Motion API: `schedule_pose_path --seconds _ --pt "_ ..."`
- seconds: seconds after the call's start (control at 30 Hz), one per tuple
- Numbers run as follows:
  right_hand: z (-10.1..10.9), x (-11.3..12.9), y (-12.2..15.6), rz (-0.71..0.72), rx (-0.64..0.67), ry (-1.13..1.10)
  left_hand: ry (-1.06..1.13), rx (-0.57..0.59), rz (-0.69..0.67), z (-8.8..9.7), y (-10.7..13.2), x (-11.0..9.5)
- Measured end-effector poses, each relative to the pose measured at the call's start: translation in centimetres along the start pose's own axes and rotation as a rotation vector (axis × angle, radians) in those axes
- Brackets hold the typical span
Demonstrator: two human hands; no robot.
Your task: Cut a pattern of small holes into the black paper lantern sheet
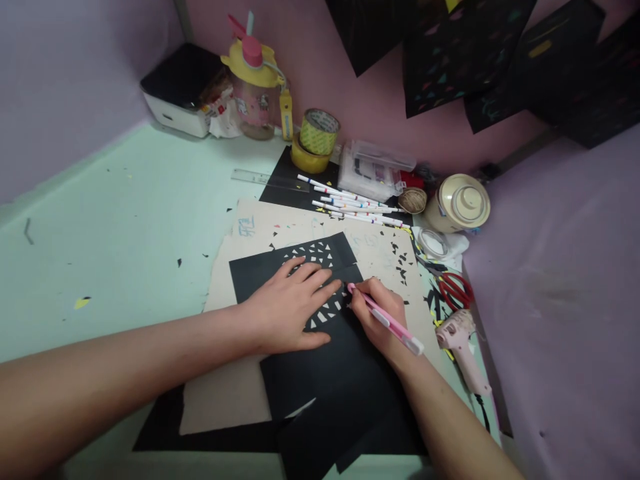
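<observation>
Right hand (379,308) grips pink-and-white plastic pen-shaped tool (386,321), tail toward mint-green worktop's (125,253) near-right corner | left hand (293,308), spread on perforated black paper (295,383), beside tip

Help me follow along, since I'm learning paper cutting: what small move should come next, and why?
Probably one more short stroke with the pink cutter: the right hand points its tip at the black sheet, near small cut-outs, while the left hand lies flat across the sheet, apparently steadying it.
</observation>
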State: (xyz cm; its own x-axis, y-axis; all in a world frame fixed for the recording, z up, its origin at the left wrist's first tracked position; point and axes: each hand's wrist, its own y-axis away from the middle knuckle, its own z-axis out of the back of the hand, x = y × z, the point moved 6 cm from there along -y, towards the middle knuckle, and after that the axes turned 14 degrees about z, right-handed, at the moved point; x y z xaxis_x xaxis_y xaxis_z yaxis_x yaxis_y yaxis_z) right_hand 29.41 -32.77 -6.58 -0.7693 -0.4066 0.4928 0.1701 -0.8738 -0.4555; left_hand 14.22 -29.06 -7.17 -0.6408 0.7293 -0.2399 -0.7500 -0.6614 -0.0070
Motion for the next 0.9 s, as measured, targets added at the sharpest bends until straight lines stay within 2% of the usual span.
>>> schedule_pose_path --seconds 0.13,0.37,0.53,0.63,0.73,0.8,0.9 --pt "0.0 0.0 0.0 -0.011 0.003 -0.019 0.004 0.000 -0.001 0.0 0.0 0.0" --pt "1.5 -0.9 0.2 -0.109 -0.173 -0.164 -0.010 0.021 -0.033 0.3 -0.2 0.1" --pt "2.0 -1.0 0.0 -0.128 -0.134 -0.232 -0.008 0.102 -0.088 0.7 -0.5 1.4" --pt "1.6 -1.1 0.3 -0.152 -0.082 -0.283 0.024 0.146 -0.125 1.2 -0.6 1.9" --pt "0.9 -1.2 0.6 -0.159 -0.036 -0.316 0.054 0.178 -0.098 1.5 -0.7 1.6" --pt "0.7 -1.4 0.7 -0.161 -0.029 -0.313 0.061 0.155 -0.051 1.5 -0.9 1.2" --pt "0.6 -1.6 0.7 -0.173 -0.047 -0.300 0.045 0.057 -0.013 1.2 -1.0 0.5"
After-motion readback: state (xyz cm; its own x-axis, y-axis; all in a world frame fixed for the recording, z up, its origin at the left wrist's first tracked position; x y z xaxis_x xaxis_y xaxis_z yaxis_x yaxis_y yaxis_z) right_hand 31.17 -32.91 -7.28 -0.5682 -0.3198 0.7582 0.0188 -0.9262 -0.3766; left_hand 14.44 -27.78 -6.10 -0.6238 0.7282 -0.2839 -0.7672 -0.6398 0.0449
